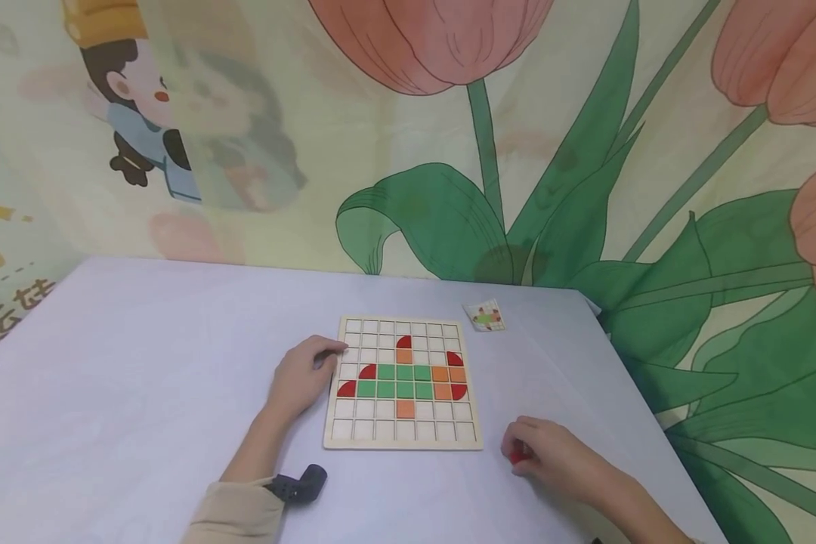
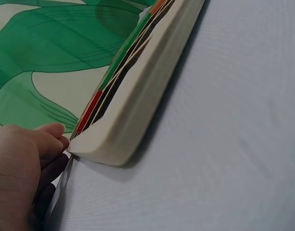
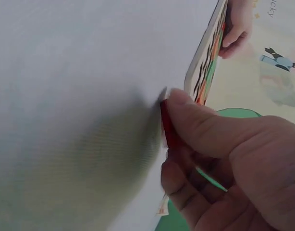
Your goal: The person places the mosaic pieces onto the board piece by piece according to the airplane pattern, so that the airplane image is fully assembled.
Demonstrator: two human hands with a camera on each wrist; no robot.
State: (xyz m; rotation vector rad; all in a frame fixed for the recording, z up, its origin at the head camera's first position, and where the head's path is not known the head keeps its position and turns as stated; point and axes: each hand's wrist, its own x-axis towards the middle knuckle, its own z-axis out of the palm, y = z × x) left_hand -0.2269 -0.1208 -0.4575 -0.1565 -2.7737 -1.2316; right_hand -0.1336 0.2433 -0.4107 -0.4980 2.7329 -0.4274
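A wooden grid board (image 1: 404,444) lies on the table, bearing green squares (image 1: 404,372), orange squares (image 1: 405,409) and red quarter-round pieces (image 1: 367,372). My left hand (image 1: 304,380) rests beside its left side, fingertips right at the edge. From the left wrist, the hand (image 2: 22,168) shows by the near corner of the board's thick rim (image 2: 138,120). To the right of the board, my right hand (image 1: 551,457) holds a small red piece (image 1: 517,457) low over the table. In the right wrist view, thumb and fingers pinch the red piece (image 3: 167,125); its full shape is hidden.
A small picture card (image 1: 486,316) with a coloured pattern lies beyond the board's far right corner. White cloth (image 1: 177,363) covers the table. Behind its far edge hangs a printed backdrop (image 1: 415,151) with tulips. A dark wrist device (image 1: 301,484) sits at the left sleeve.
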